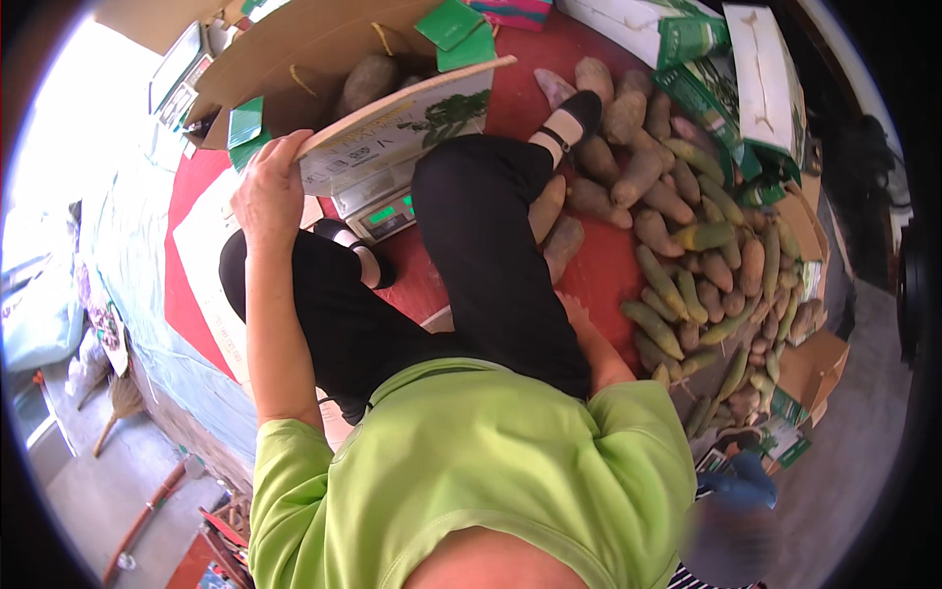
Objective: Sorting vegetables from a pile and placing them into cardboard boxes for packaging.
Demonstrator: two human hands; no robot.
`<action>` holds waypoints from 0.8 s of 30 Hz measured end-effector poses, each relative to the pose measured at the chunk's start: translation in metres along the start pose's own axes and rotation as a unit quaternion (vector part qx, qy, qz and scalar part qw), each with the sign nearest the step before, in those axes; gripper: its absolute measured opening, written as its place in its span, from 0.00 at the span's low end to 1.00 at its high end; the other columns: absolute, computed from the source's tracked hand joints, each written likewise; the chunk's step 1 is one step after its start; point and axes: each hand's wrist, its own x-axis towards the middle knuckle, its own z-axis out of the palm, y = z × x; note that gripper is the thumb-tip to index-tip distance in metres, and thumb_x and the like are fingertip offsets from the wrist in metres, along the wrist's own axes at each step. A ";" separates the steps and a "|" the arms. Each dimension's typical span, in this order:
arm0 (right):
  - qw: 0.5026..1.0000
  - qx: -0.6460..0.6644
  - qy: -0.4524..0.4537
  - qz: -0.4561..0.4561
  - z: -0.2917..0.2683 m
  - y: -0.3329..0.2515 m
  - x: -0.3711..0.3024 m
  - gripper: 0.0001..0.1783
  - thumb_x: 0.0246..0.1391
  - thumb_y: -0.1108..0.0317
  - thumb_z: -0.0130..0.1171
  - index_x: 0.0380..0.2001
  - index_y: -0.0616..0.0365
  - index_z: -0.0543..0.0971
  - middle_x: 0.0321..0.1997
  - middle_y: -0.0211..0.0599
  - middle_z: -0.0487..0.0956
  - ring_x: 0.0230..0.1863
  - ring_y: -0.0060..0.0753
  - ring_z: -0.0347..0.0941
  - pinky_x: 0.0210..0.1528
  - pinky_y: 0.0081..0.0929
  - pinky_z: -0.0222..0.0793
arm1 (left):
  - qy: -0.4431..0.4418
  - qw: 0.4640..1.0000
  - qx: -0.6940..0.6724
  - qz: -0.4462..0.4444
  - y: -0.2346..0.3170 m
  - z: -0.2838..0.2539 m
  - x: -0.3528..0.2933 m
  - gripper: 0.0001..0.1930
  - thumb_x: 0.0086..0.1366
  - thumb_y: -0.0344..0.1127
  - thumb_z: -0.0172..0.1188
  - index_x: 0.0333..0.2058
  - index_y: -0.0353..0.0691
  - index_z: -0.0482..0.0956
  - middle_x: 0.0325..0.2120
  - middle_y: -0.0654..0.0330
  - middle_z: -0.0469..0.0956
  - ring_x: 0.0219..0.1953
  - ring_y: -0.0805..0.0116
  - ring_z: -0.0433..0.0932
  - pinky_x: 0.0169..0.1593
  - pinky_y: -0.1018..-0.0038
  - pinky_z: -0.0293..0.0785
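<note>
My left hand (270, 194) grips the near left corner of an open cardboard box (392, 128), its fingers bent over the top edge. Inside the box lie large brown tubers (371, 82), partly hidden by the near wall. The box stands on a scale (383, 215) with a lit green display. My right hand (577, 312) is down beside my right thigh, near the pile of tubers. My leg hides most of its fingers, so I cannot tell whether it holds anything.
To the right, sweet potato-like tubers (640, 177) and long green radishes (659, 273) lie heaped on a red surface (601, 270). Green and white cartons (770, 83) stand at the far right. A person in a dark cap (731, 540) is at the lower right. A hand broom (123, 400) lies left.
</note>
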 end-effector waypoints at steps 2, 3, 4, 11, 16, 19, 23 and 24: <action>1.000 -0.005 0.004 -0.016 0.000 -0.004 -0.003 0.37 0.46 0.42 0.54 0.58 0.43 0.61 0.60 0.41 0.64 0.63 0.49 0.57 0.58 0.59 0.55 | 0.004 1.000 0.001 -0.010 -0.003 -0.001 -0.002 0.14 0.59 0.30 0.50 0.40 0.55 0.78 0.35 0.67 0.78 0.41 0.63 0.77 0.38 0.67 0.72; 1.000 -0.003 0.011 -0.018 -0.001 -0.007 -0.005 0.35 0.46 0.43 0.53 0.57 0.44 0.62 0.60 0.41 0.65 0.63 0.49 0.57 0.57 0.59 0.56 | 0.000 1.000 -0.002 -0.006 -0.006 -0.001 -0.003 0.15 0.58 0.29 0.50 0.41 0.55 0.78 0.36 0.66 0.78 0.40 0.62 0.77 0.39 0.68 0.72; 1.000 0.002 0.018 -0.017 -0.002 -0.007 -0.006 0.34 0.47 0.43 0.53 0.56 0.44 0.63 0.59 0.41 0.65 0.62 0.49 0.57 0.57 0.60 0.56 | -0.006 1.000 -0.008 0.000 -0.007 -0.001 -0.003 0.16 0.58 0.28 0.49 0.42 0.55 0.78 0.37 0.65 0.79 0.40 0.61 0.78 0.39 0.69 0.73; 0.999 0.018 0.031 -0.019 -0.006 -0.004 0.000 0.33 0.46 0.43 0.53 0.53 0.48 0.66 0.57 0.43 0.67 0.60 0.50 0.60 0.56 0.59 0.58 | -0.009 1.000 -0.005 0.000 -0.003 -0.001 0.001 0.17 0.57 0.27 0.49 0.42 0.55 0.78 0.38 0.65 0.79 0.39 0.61 0.78 0.38 0.69 0.73; 0.994 0.094 0.063 -0.007 -0.006 0.003 0.000 0.42 0.34 0.39 0.63 0.49 0.53 0.67 0.56 0.48 0.68 0.59 0.54 0.61 0.56 0.48 0.61 | -0.007 1.000 0.001 -0.009 -0.007 0.003 0.000 0.15 0.58 0.30 0.51 0.42 0.57 0.78 0.36 0.66 0.78 0.40 0.62 0.77 0.38 0.67 0.73; 0.982 0.171 0.070 -0.022 -0.025 0.019 -0.010 0.46 0.27 0.45 0.70 0.50 0.58 0.67 0.53 0.50 0.70 0.56 0.55 0.64 0.56 0.43 0.63 | 0.000 1.000 -0.002 -0.002 -0.001 0.006 0.003 0.15 0.58 0.30 0.51 0.42 0.57 0.78 0.36 0.66 0.78 0.40 0.62 0.77 0.37 0.67 0.72; 0.936 0.334 0.104 -0.044 -0.054 0.022 -0.025 0.48 0.24 0.54 0.75 0.52 0.61 0.65 0.51 0.48 0.72 0.54 0.48 0.68 0.55 0.38 0.64 | -0.013 1.000 0.012 -0.014 -0.007 0.001 0.001 0.14 0.60 0.31 0.51 0.43 0.57 0.78 0.37 0.67 0.79 0.41 0.63 0.78 0.38 0.68 0.73; 0.903 0.412 0.115 -0.031 -0.064 0.017 -0.030 0.48 0.25 0.56 0.75 0.53 0.61 0.65 0.52 0.46 0.72 0.54 0.44 0.67 0.55 0.36 0.64 | -0.017 1.000 0.014 -0.015 -0.010 0.001 0.000 0.15 0.60 0.31 0.51 0.43 0.57 0.78 0.38 0.67 0.79 0.41 0.63 0.78 0.38 0.68 0.73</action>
